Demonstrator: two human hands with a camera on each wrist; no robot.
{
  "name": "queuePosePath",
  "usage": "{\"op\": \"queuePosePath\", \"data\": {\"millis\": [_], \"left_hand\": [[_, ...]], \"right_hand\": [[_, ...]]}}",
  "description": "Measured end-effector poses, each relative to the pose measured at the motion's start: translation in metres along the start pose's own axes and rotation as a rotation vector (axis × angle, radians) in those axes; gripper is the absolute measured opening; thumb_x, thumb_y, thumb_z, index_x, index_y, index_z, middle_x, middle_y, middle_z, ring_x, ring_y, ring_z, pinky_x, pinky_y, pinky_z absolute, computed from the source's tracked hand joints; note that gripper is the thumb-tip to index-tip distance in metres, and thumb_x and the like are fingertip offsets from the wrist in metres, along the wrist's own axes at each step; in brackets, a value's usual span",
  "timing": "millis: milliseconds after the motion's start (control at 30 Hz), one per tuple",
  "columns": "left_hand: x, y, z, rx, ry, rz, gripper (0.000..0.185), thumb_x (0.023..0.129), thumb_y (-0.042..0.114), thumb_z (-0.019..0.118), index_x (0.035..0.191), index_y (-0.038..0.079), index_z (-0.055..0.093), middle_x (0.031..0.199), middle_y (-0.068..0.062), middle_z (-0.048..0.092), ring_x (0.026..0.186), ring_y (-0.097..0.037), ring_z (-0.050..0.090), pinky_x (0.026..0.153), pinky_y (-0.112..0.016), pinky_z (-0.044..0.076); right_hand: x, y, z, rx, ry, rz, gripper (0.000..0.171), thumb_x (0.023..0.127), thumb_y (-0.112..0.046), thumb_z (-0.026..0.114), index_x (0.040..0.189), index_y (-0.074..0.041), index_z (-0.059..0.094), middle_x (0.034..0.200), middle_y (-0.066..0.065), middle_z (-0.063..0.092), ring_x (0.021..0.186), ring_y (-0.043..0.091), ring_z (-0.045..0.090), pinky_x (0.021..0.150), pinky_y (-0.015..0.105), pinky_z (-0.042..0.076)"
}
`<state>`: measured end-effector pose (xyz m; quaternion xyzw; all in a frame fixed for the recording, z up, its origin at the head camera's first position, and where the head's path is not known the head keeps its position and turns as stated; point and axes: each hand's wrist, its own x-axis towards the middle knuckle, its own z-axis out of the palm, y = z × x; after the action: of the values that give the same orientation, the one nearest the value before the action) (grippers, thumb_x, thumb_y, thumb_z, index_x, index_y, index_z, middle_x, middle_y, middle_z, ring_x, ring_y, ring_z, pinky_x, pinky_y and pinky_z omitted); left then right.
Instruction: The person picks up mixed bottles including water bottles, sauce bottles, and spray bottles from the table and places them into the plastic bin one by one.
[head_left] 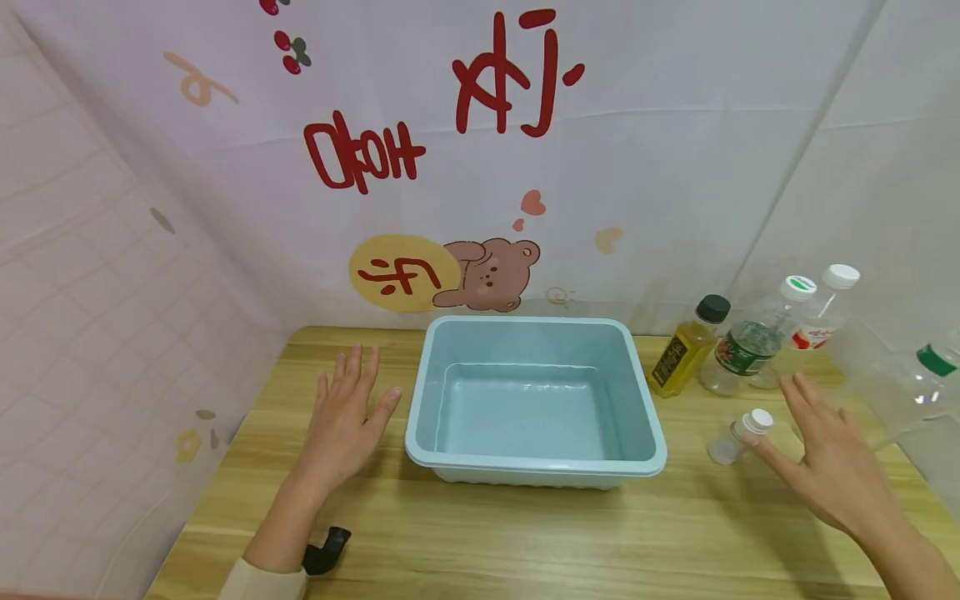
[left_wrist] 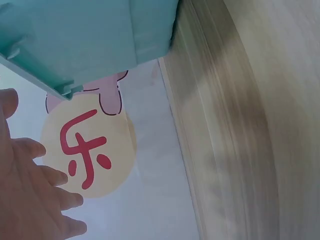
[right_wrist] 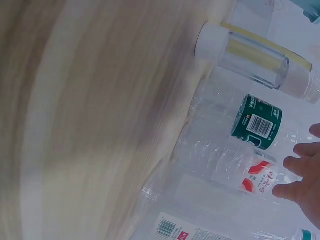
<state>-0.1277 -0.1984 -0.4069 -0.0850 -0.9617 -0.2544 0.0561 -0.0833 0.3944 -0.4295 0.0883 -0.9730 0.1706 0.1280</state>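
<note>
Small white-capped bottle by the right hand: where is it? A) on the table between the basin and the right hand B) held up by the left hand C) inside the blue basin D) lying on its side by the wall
A: the small bottle stands on the table, right of the blue basin, at the right hand thumb tip; the left hand is empty.

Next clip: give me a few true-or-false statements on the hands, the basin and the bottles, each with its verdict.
1. The left hand grips the basin's rim. False: it is open, fingers spread, beside the light blue basin.
2. The basin holds water. True.
3. The right hand is nearest the small white-capped bottle. True.
4. The black-capped bottle of yellow liquid stands left of the basin. False: it stands to its right.
5. The right hand holds a bottle. False: it is open and holds nothing.
</note>
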Motion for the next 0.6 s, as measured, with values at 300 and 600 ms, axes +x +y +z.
{"op": "queuePosePath", "data": {"millis": [300,600], "left_hand": [[-0.001,0.005,0.004,-0.118,0.026,0.024,0.075,0.111,0.051,0.044,0.168,0.010,0.018,0.174,-0.017,0.008,0.160,-0.039,0.001,0.125,-0.058,-0.008],[0.000,0.014,0.006,-0.256,0.036,0.023,0.070,0.111,0.048,0.046,0.168,0.014,0.025,0.174,-0.007,0.016,0.161,-0.033,0.007,0.126,-0.057,-0.004]], "right_hand": [[-0.004,-0.007,0.000,0.064,0.005,0.092,0.090,0.099,-0.039,0.072,0.166,-0.003,0.023,0.167,0.032,0.022,0.145,0.063,0.023,0.112,0.079,0.015],[-0.004,-0.012,0.005,0.087,0.014,0.176,0.078,0.098,-0.039,0.073,0.155,0.003,0.042,0.143,0.041,0.049,0.123,0.066,0.045,0.089,0.078,0.035]]}}
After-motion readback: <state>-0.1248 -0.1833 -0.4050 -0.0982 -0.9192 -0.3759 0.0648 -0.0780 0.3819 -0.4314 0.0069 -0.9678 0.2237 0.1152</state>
